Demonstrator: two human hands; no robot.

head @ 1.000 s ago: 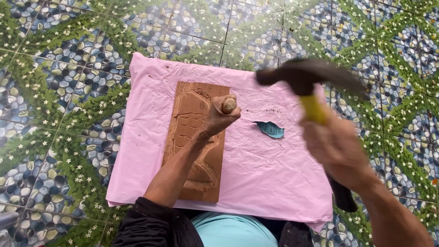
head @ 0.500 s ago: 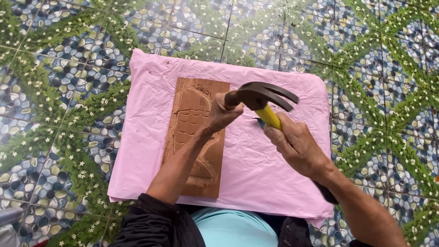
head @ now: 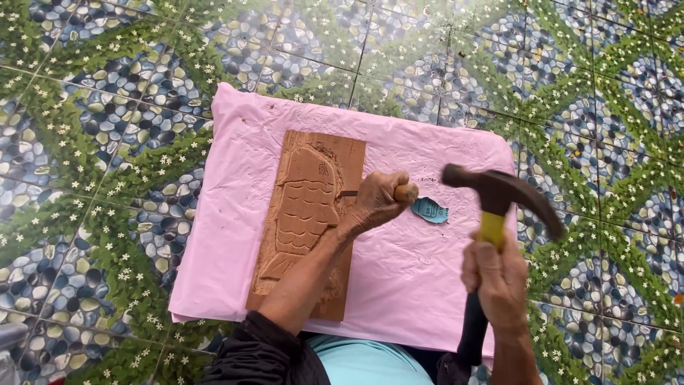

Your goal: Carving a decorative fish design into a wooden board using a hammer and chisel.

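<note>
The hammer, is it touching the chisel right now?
No, the hammer is lifted in the right hand, with a clear gap to the chisel held by the left hand on the carved wooden board.

One small thing here reads as a package or label: a little blue packet (head: 429, 209), flat and roughly oval with an uneven outline. It lies on the pink plastic sheet (head: 420, 285) spread over the tiled floor (head: 107, 142), toward the sheet's right edge and somewhat nearer its far edge than its near one. Its colour is teal blue with faint darker marks across the face, too small to make out. It sits just to the right of the wooden carving board (head: 306, 214), apart from it. No signs or screens show anywhere in the view.
</note>
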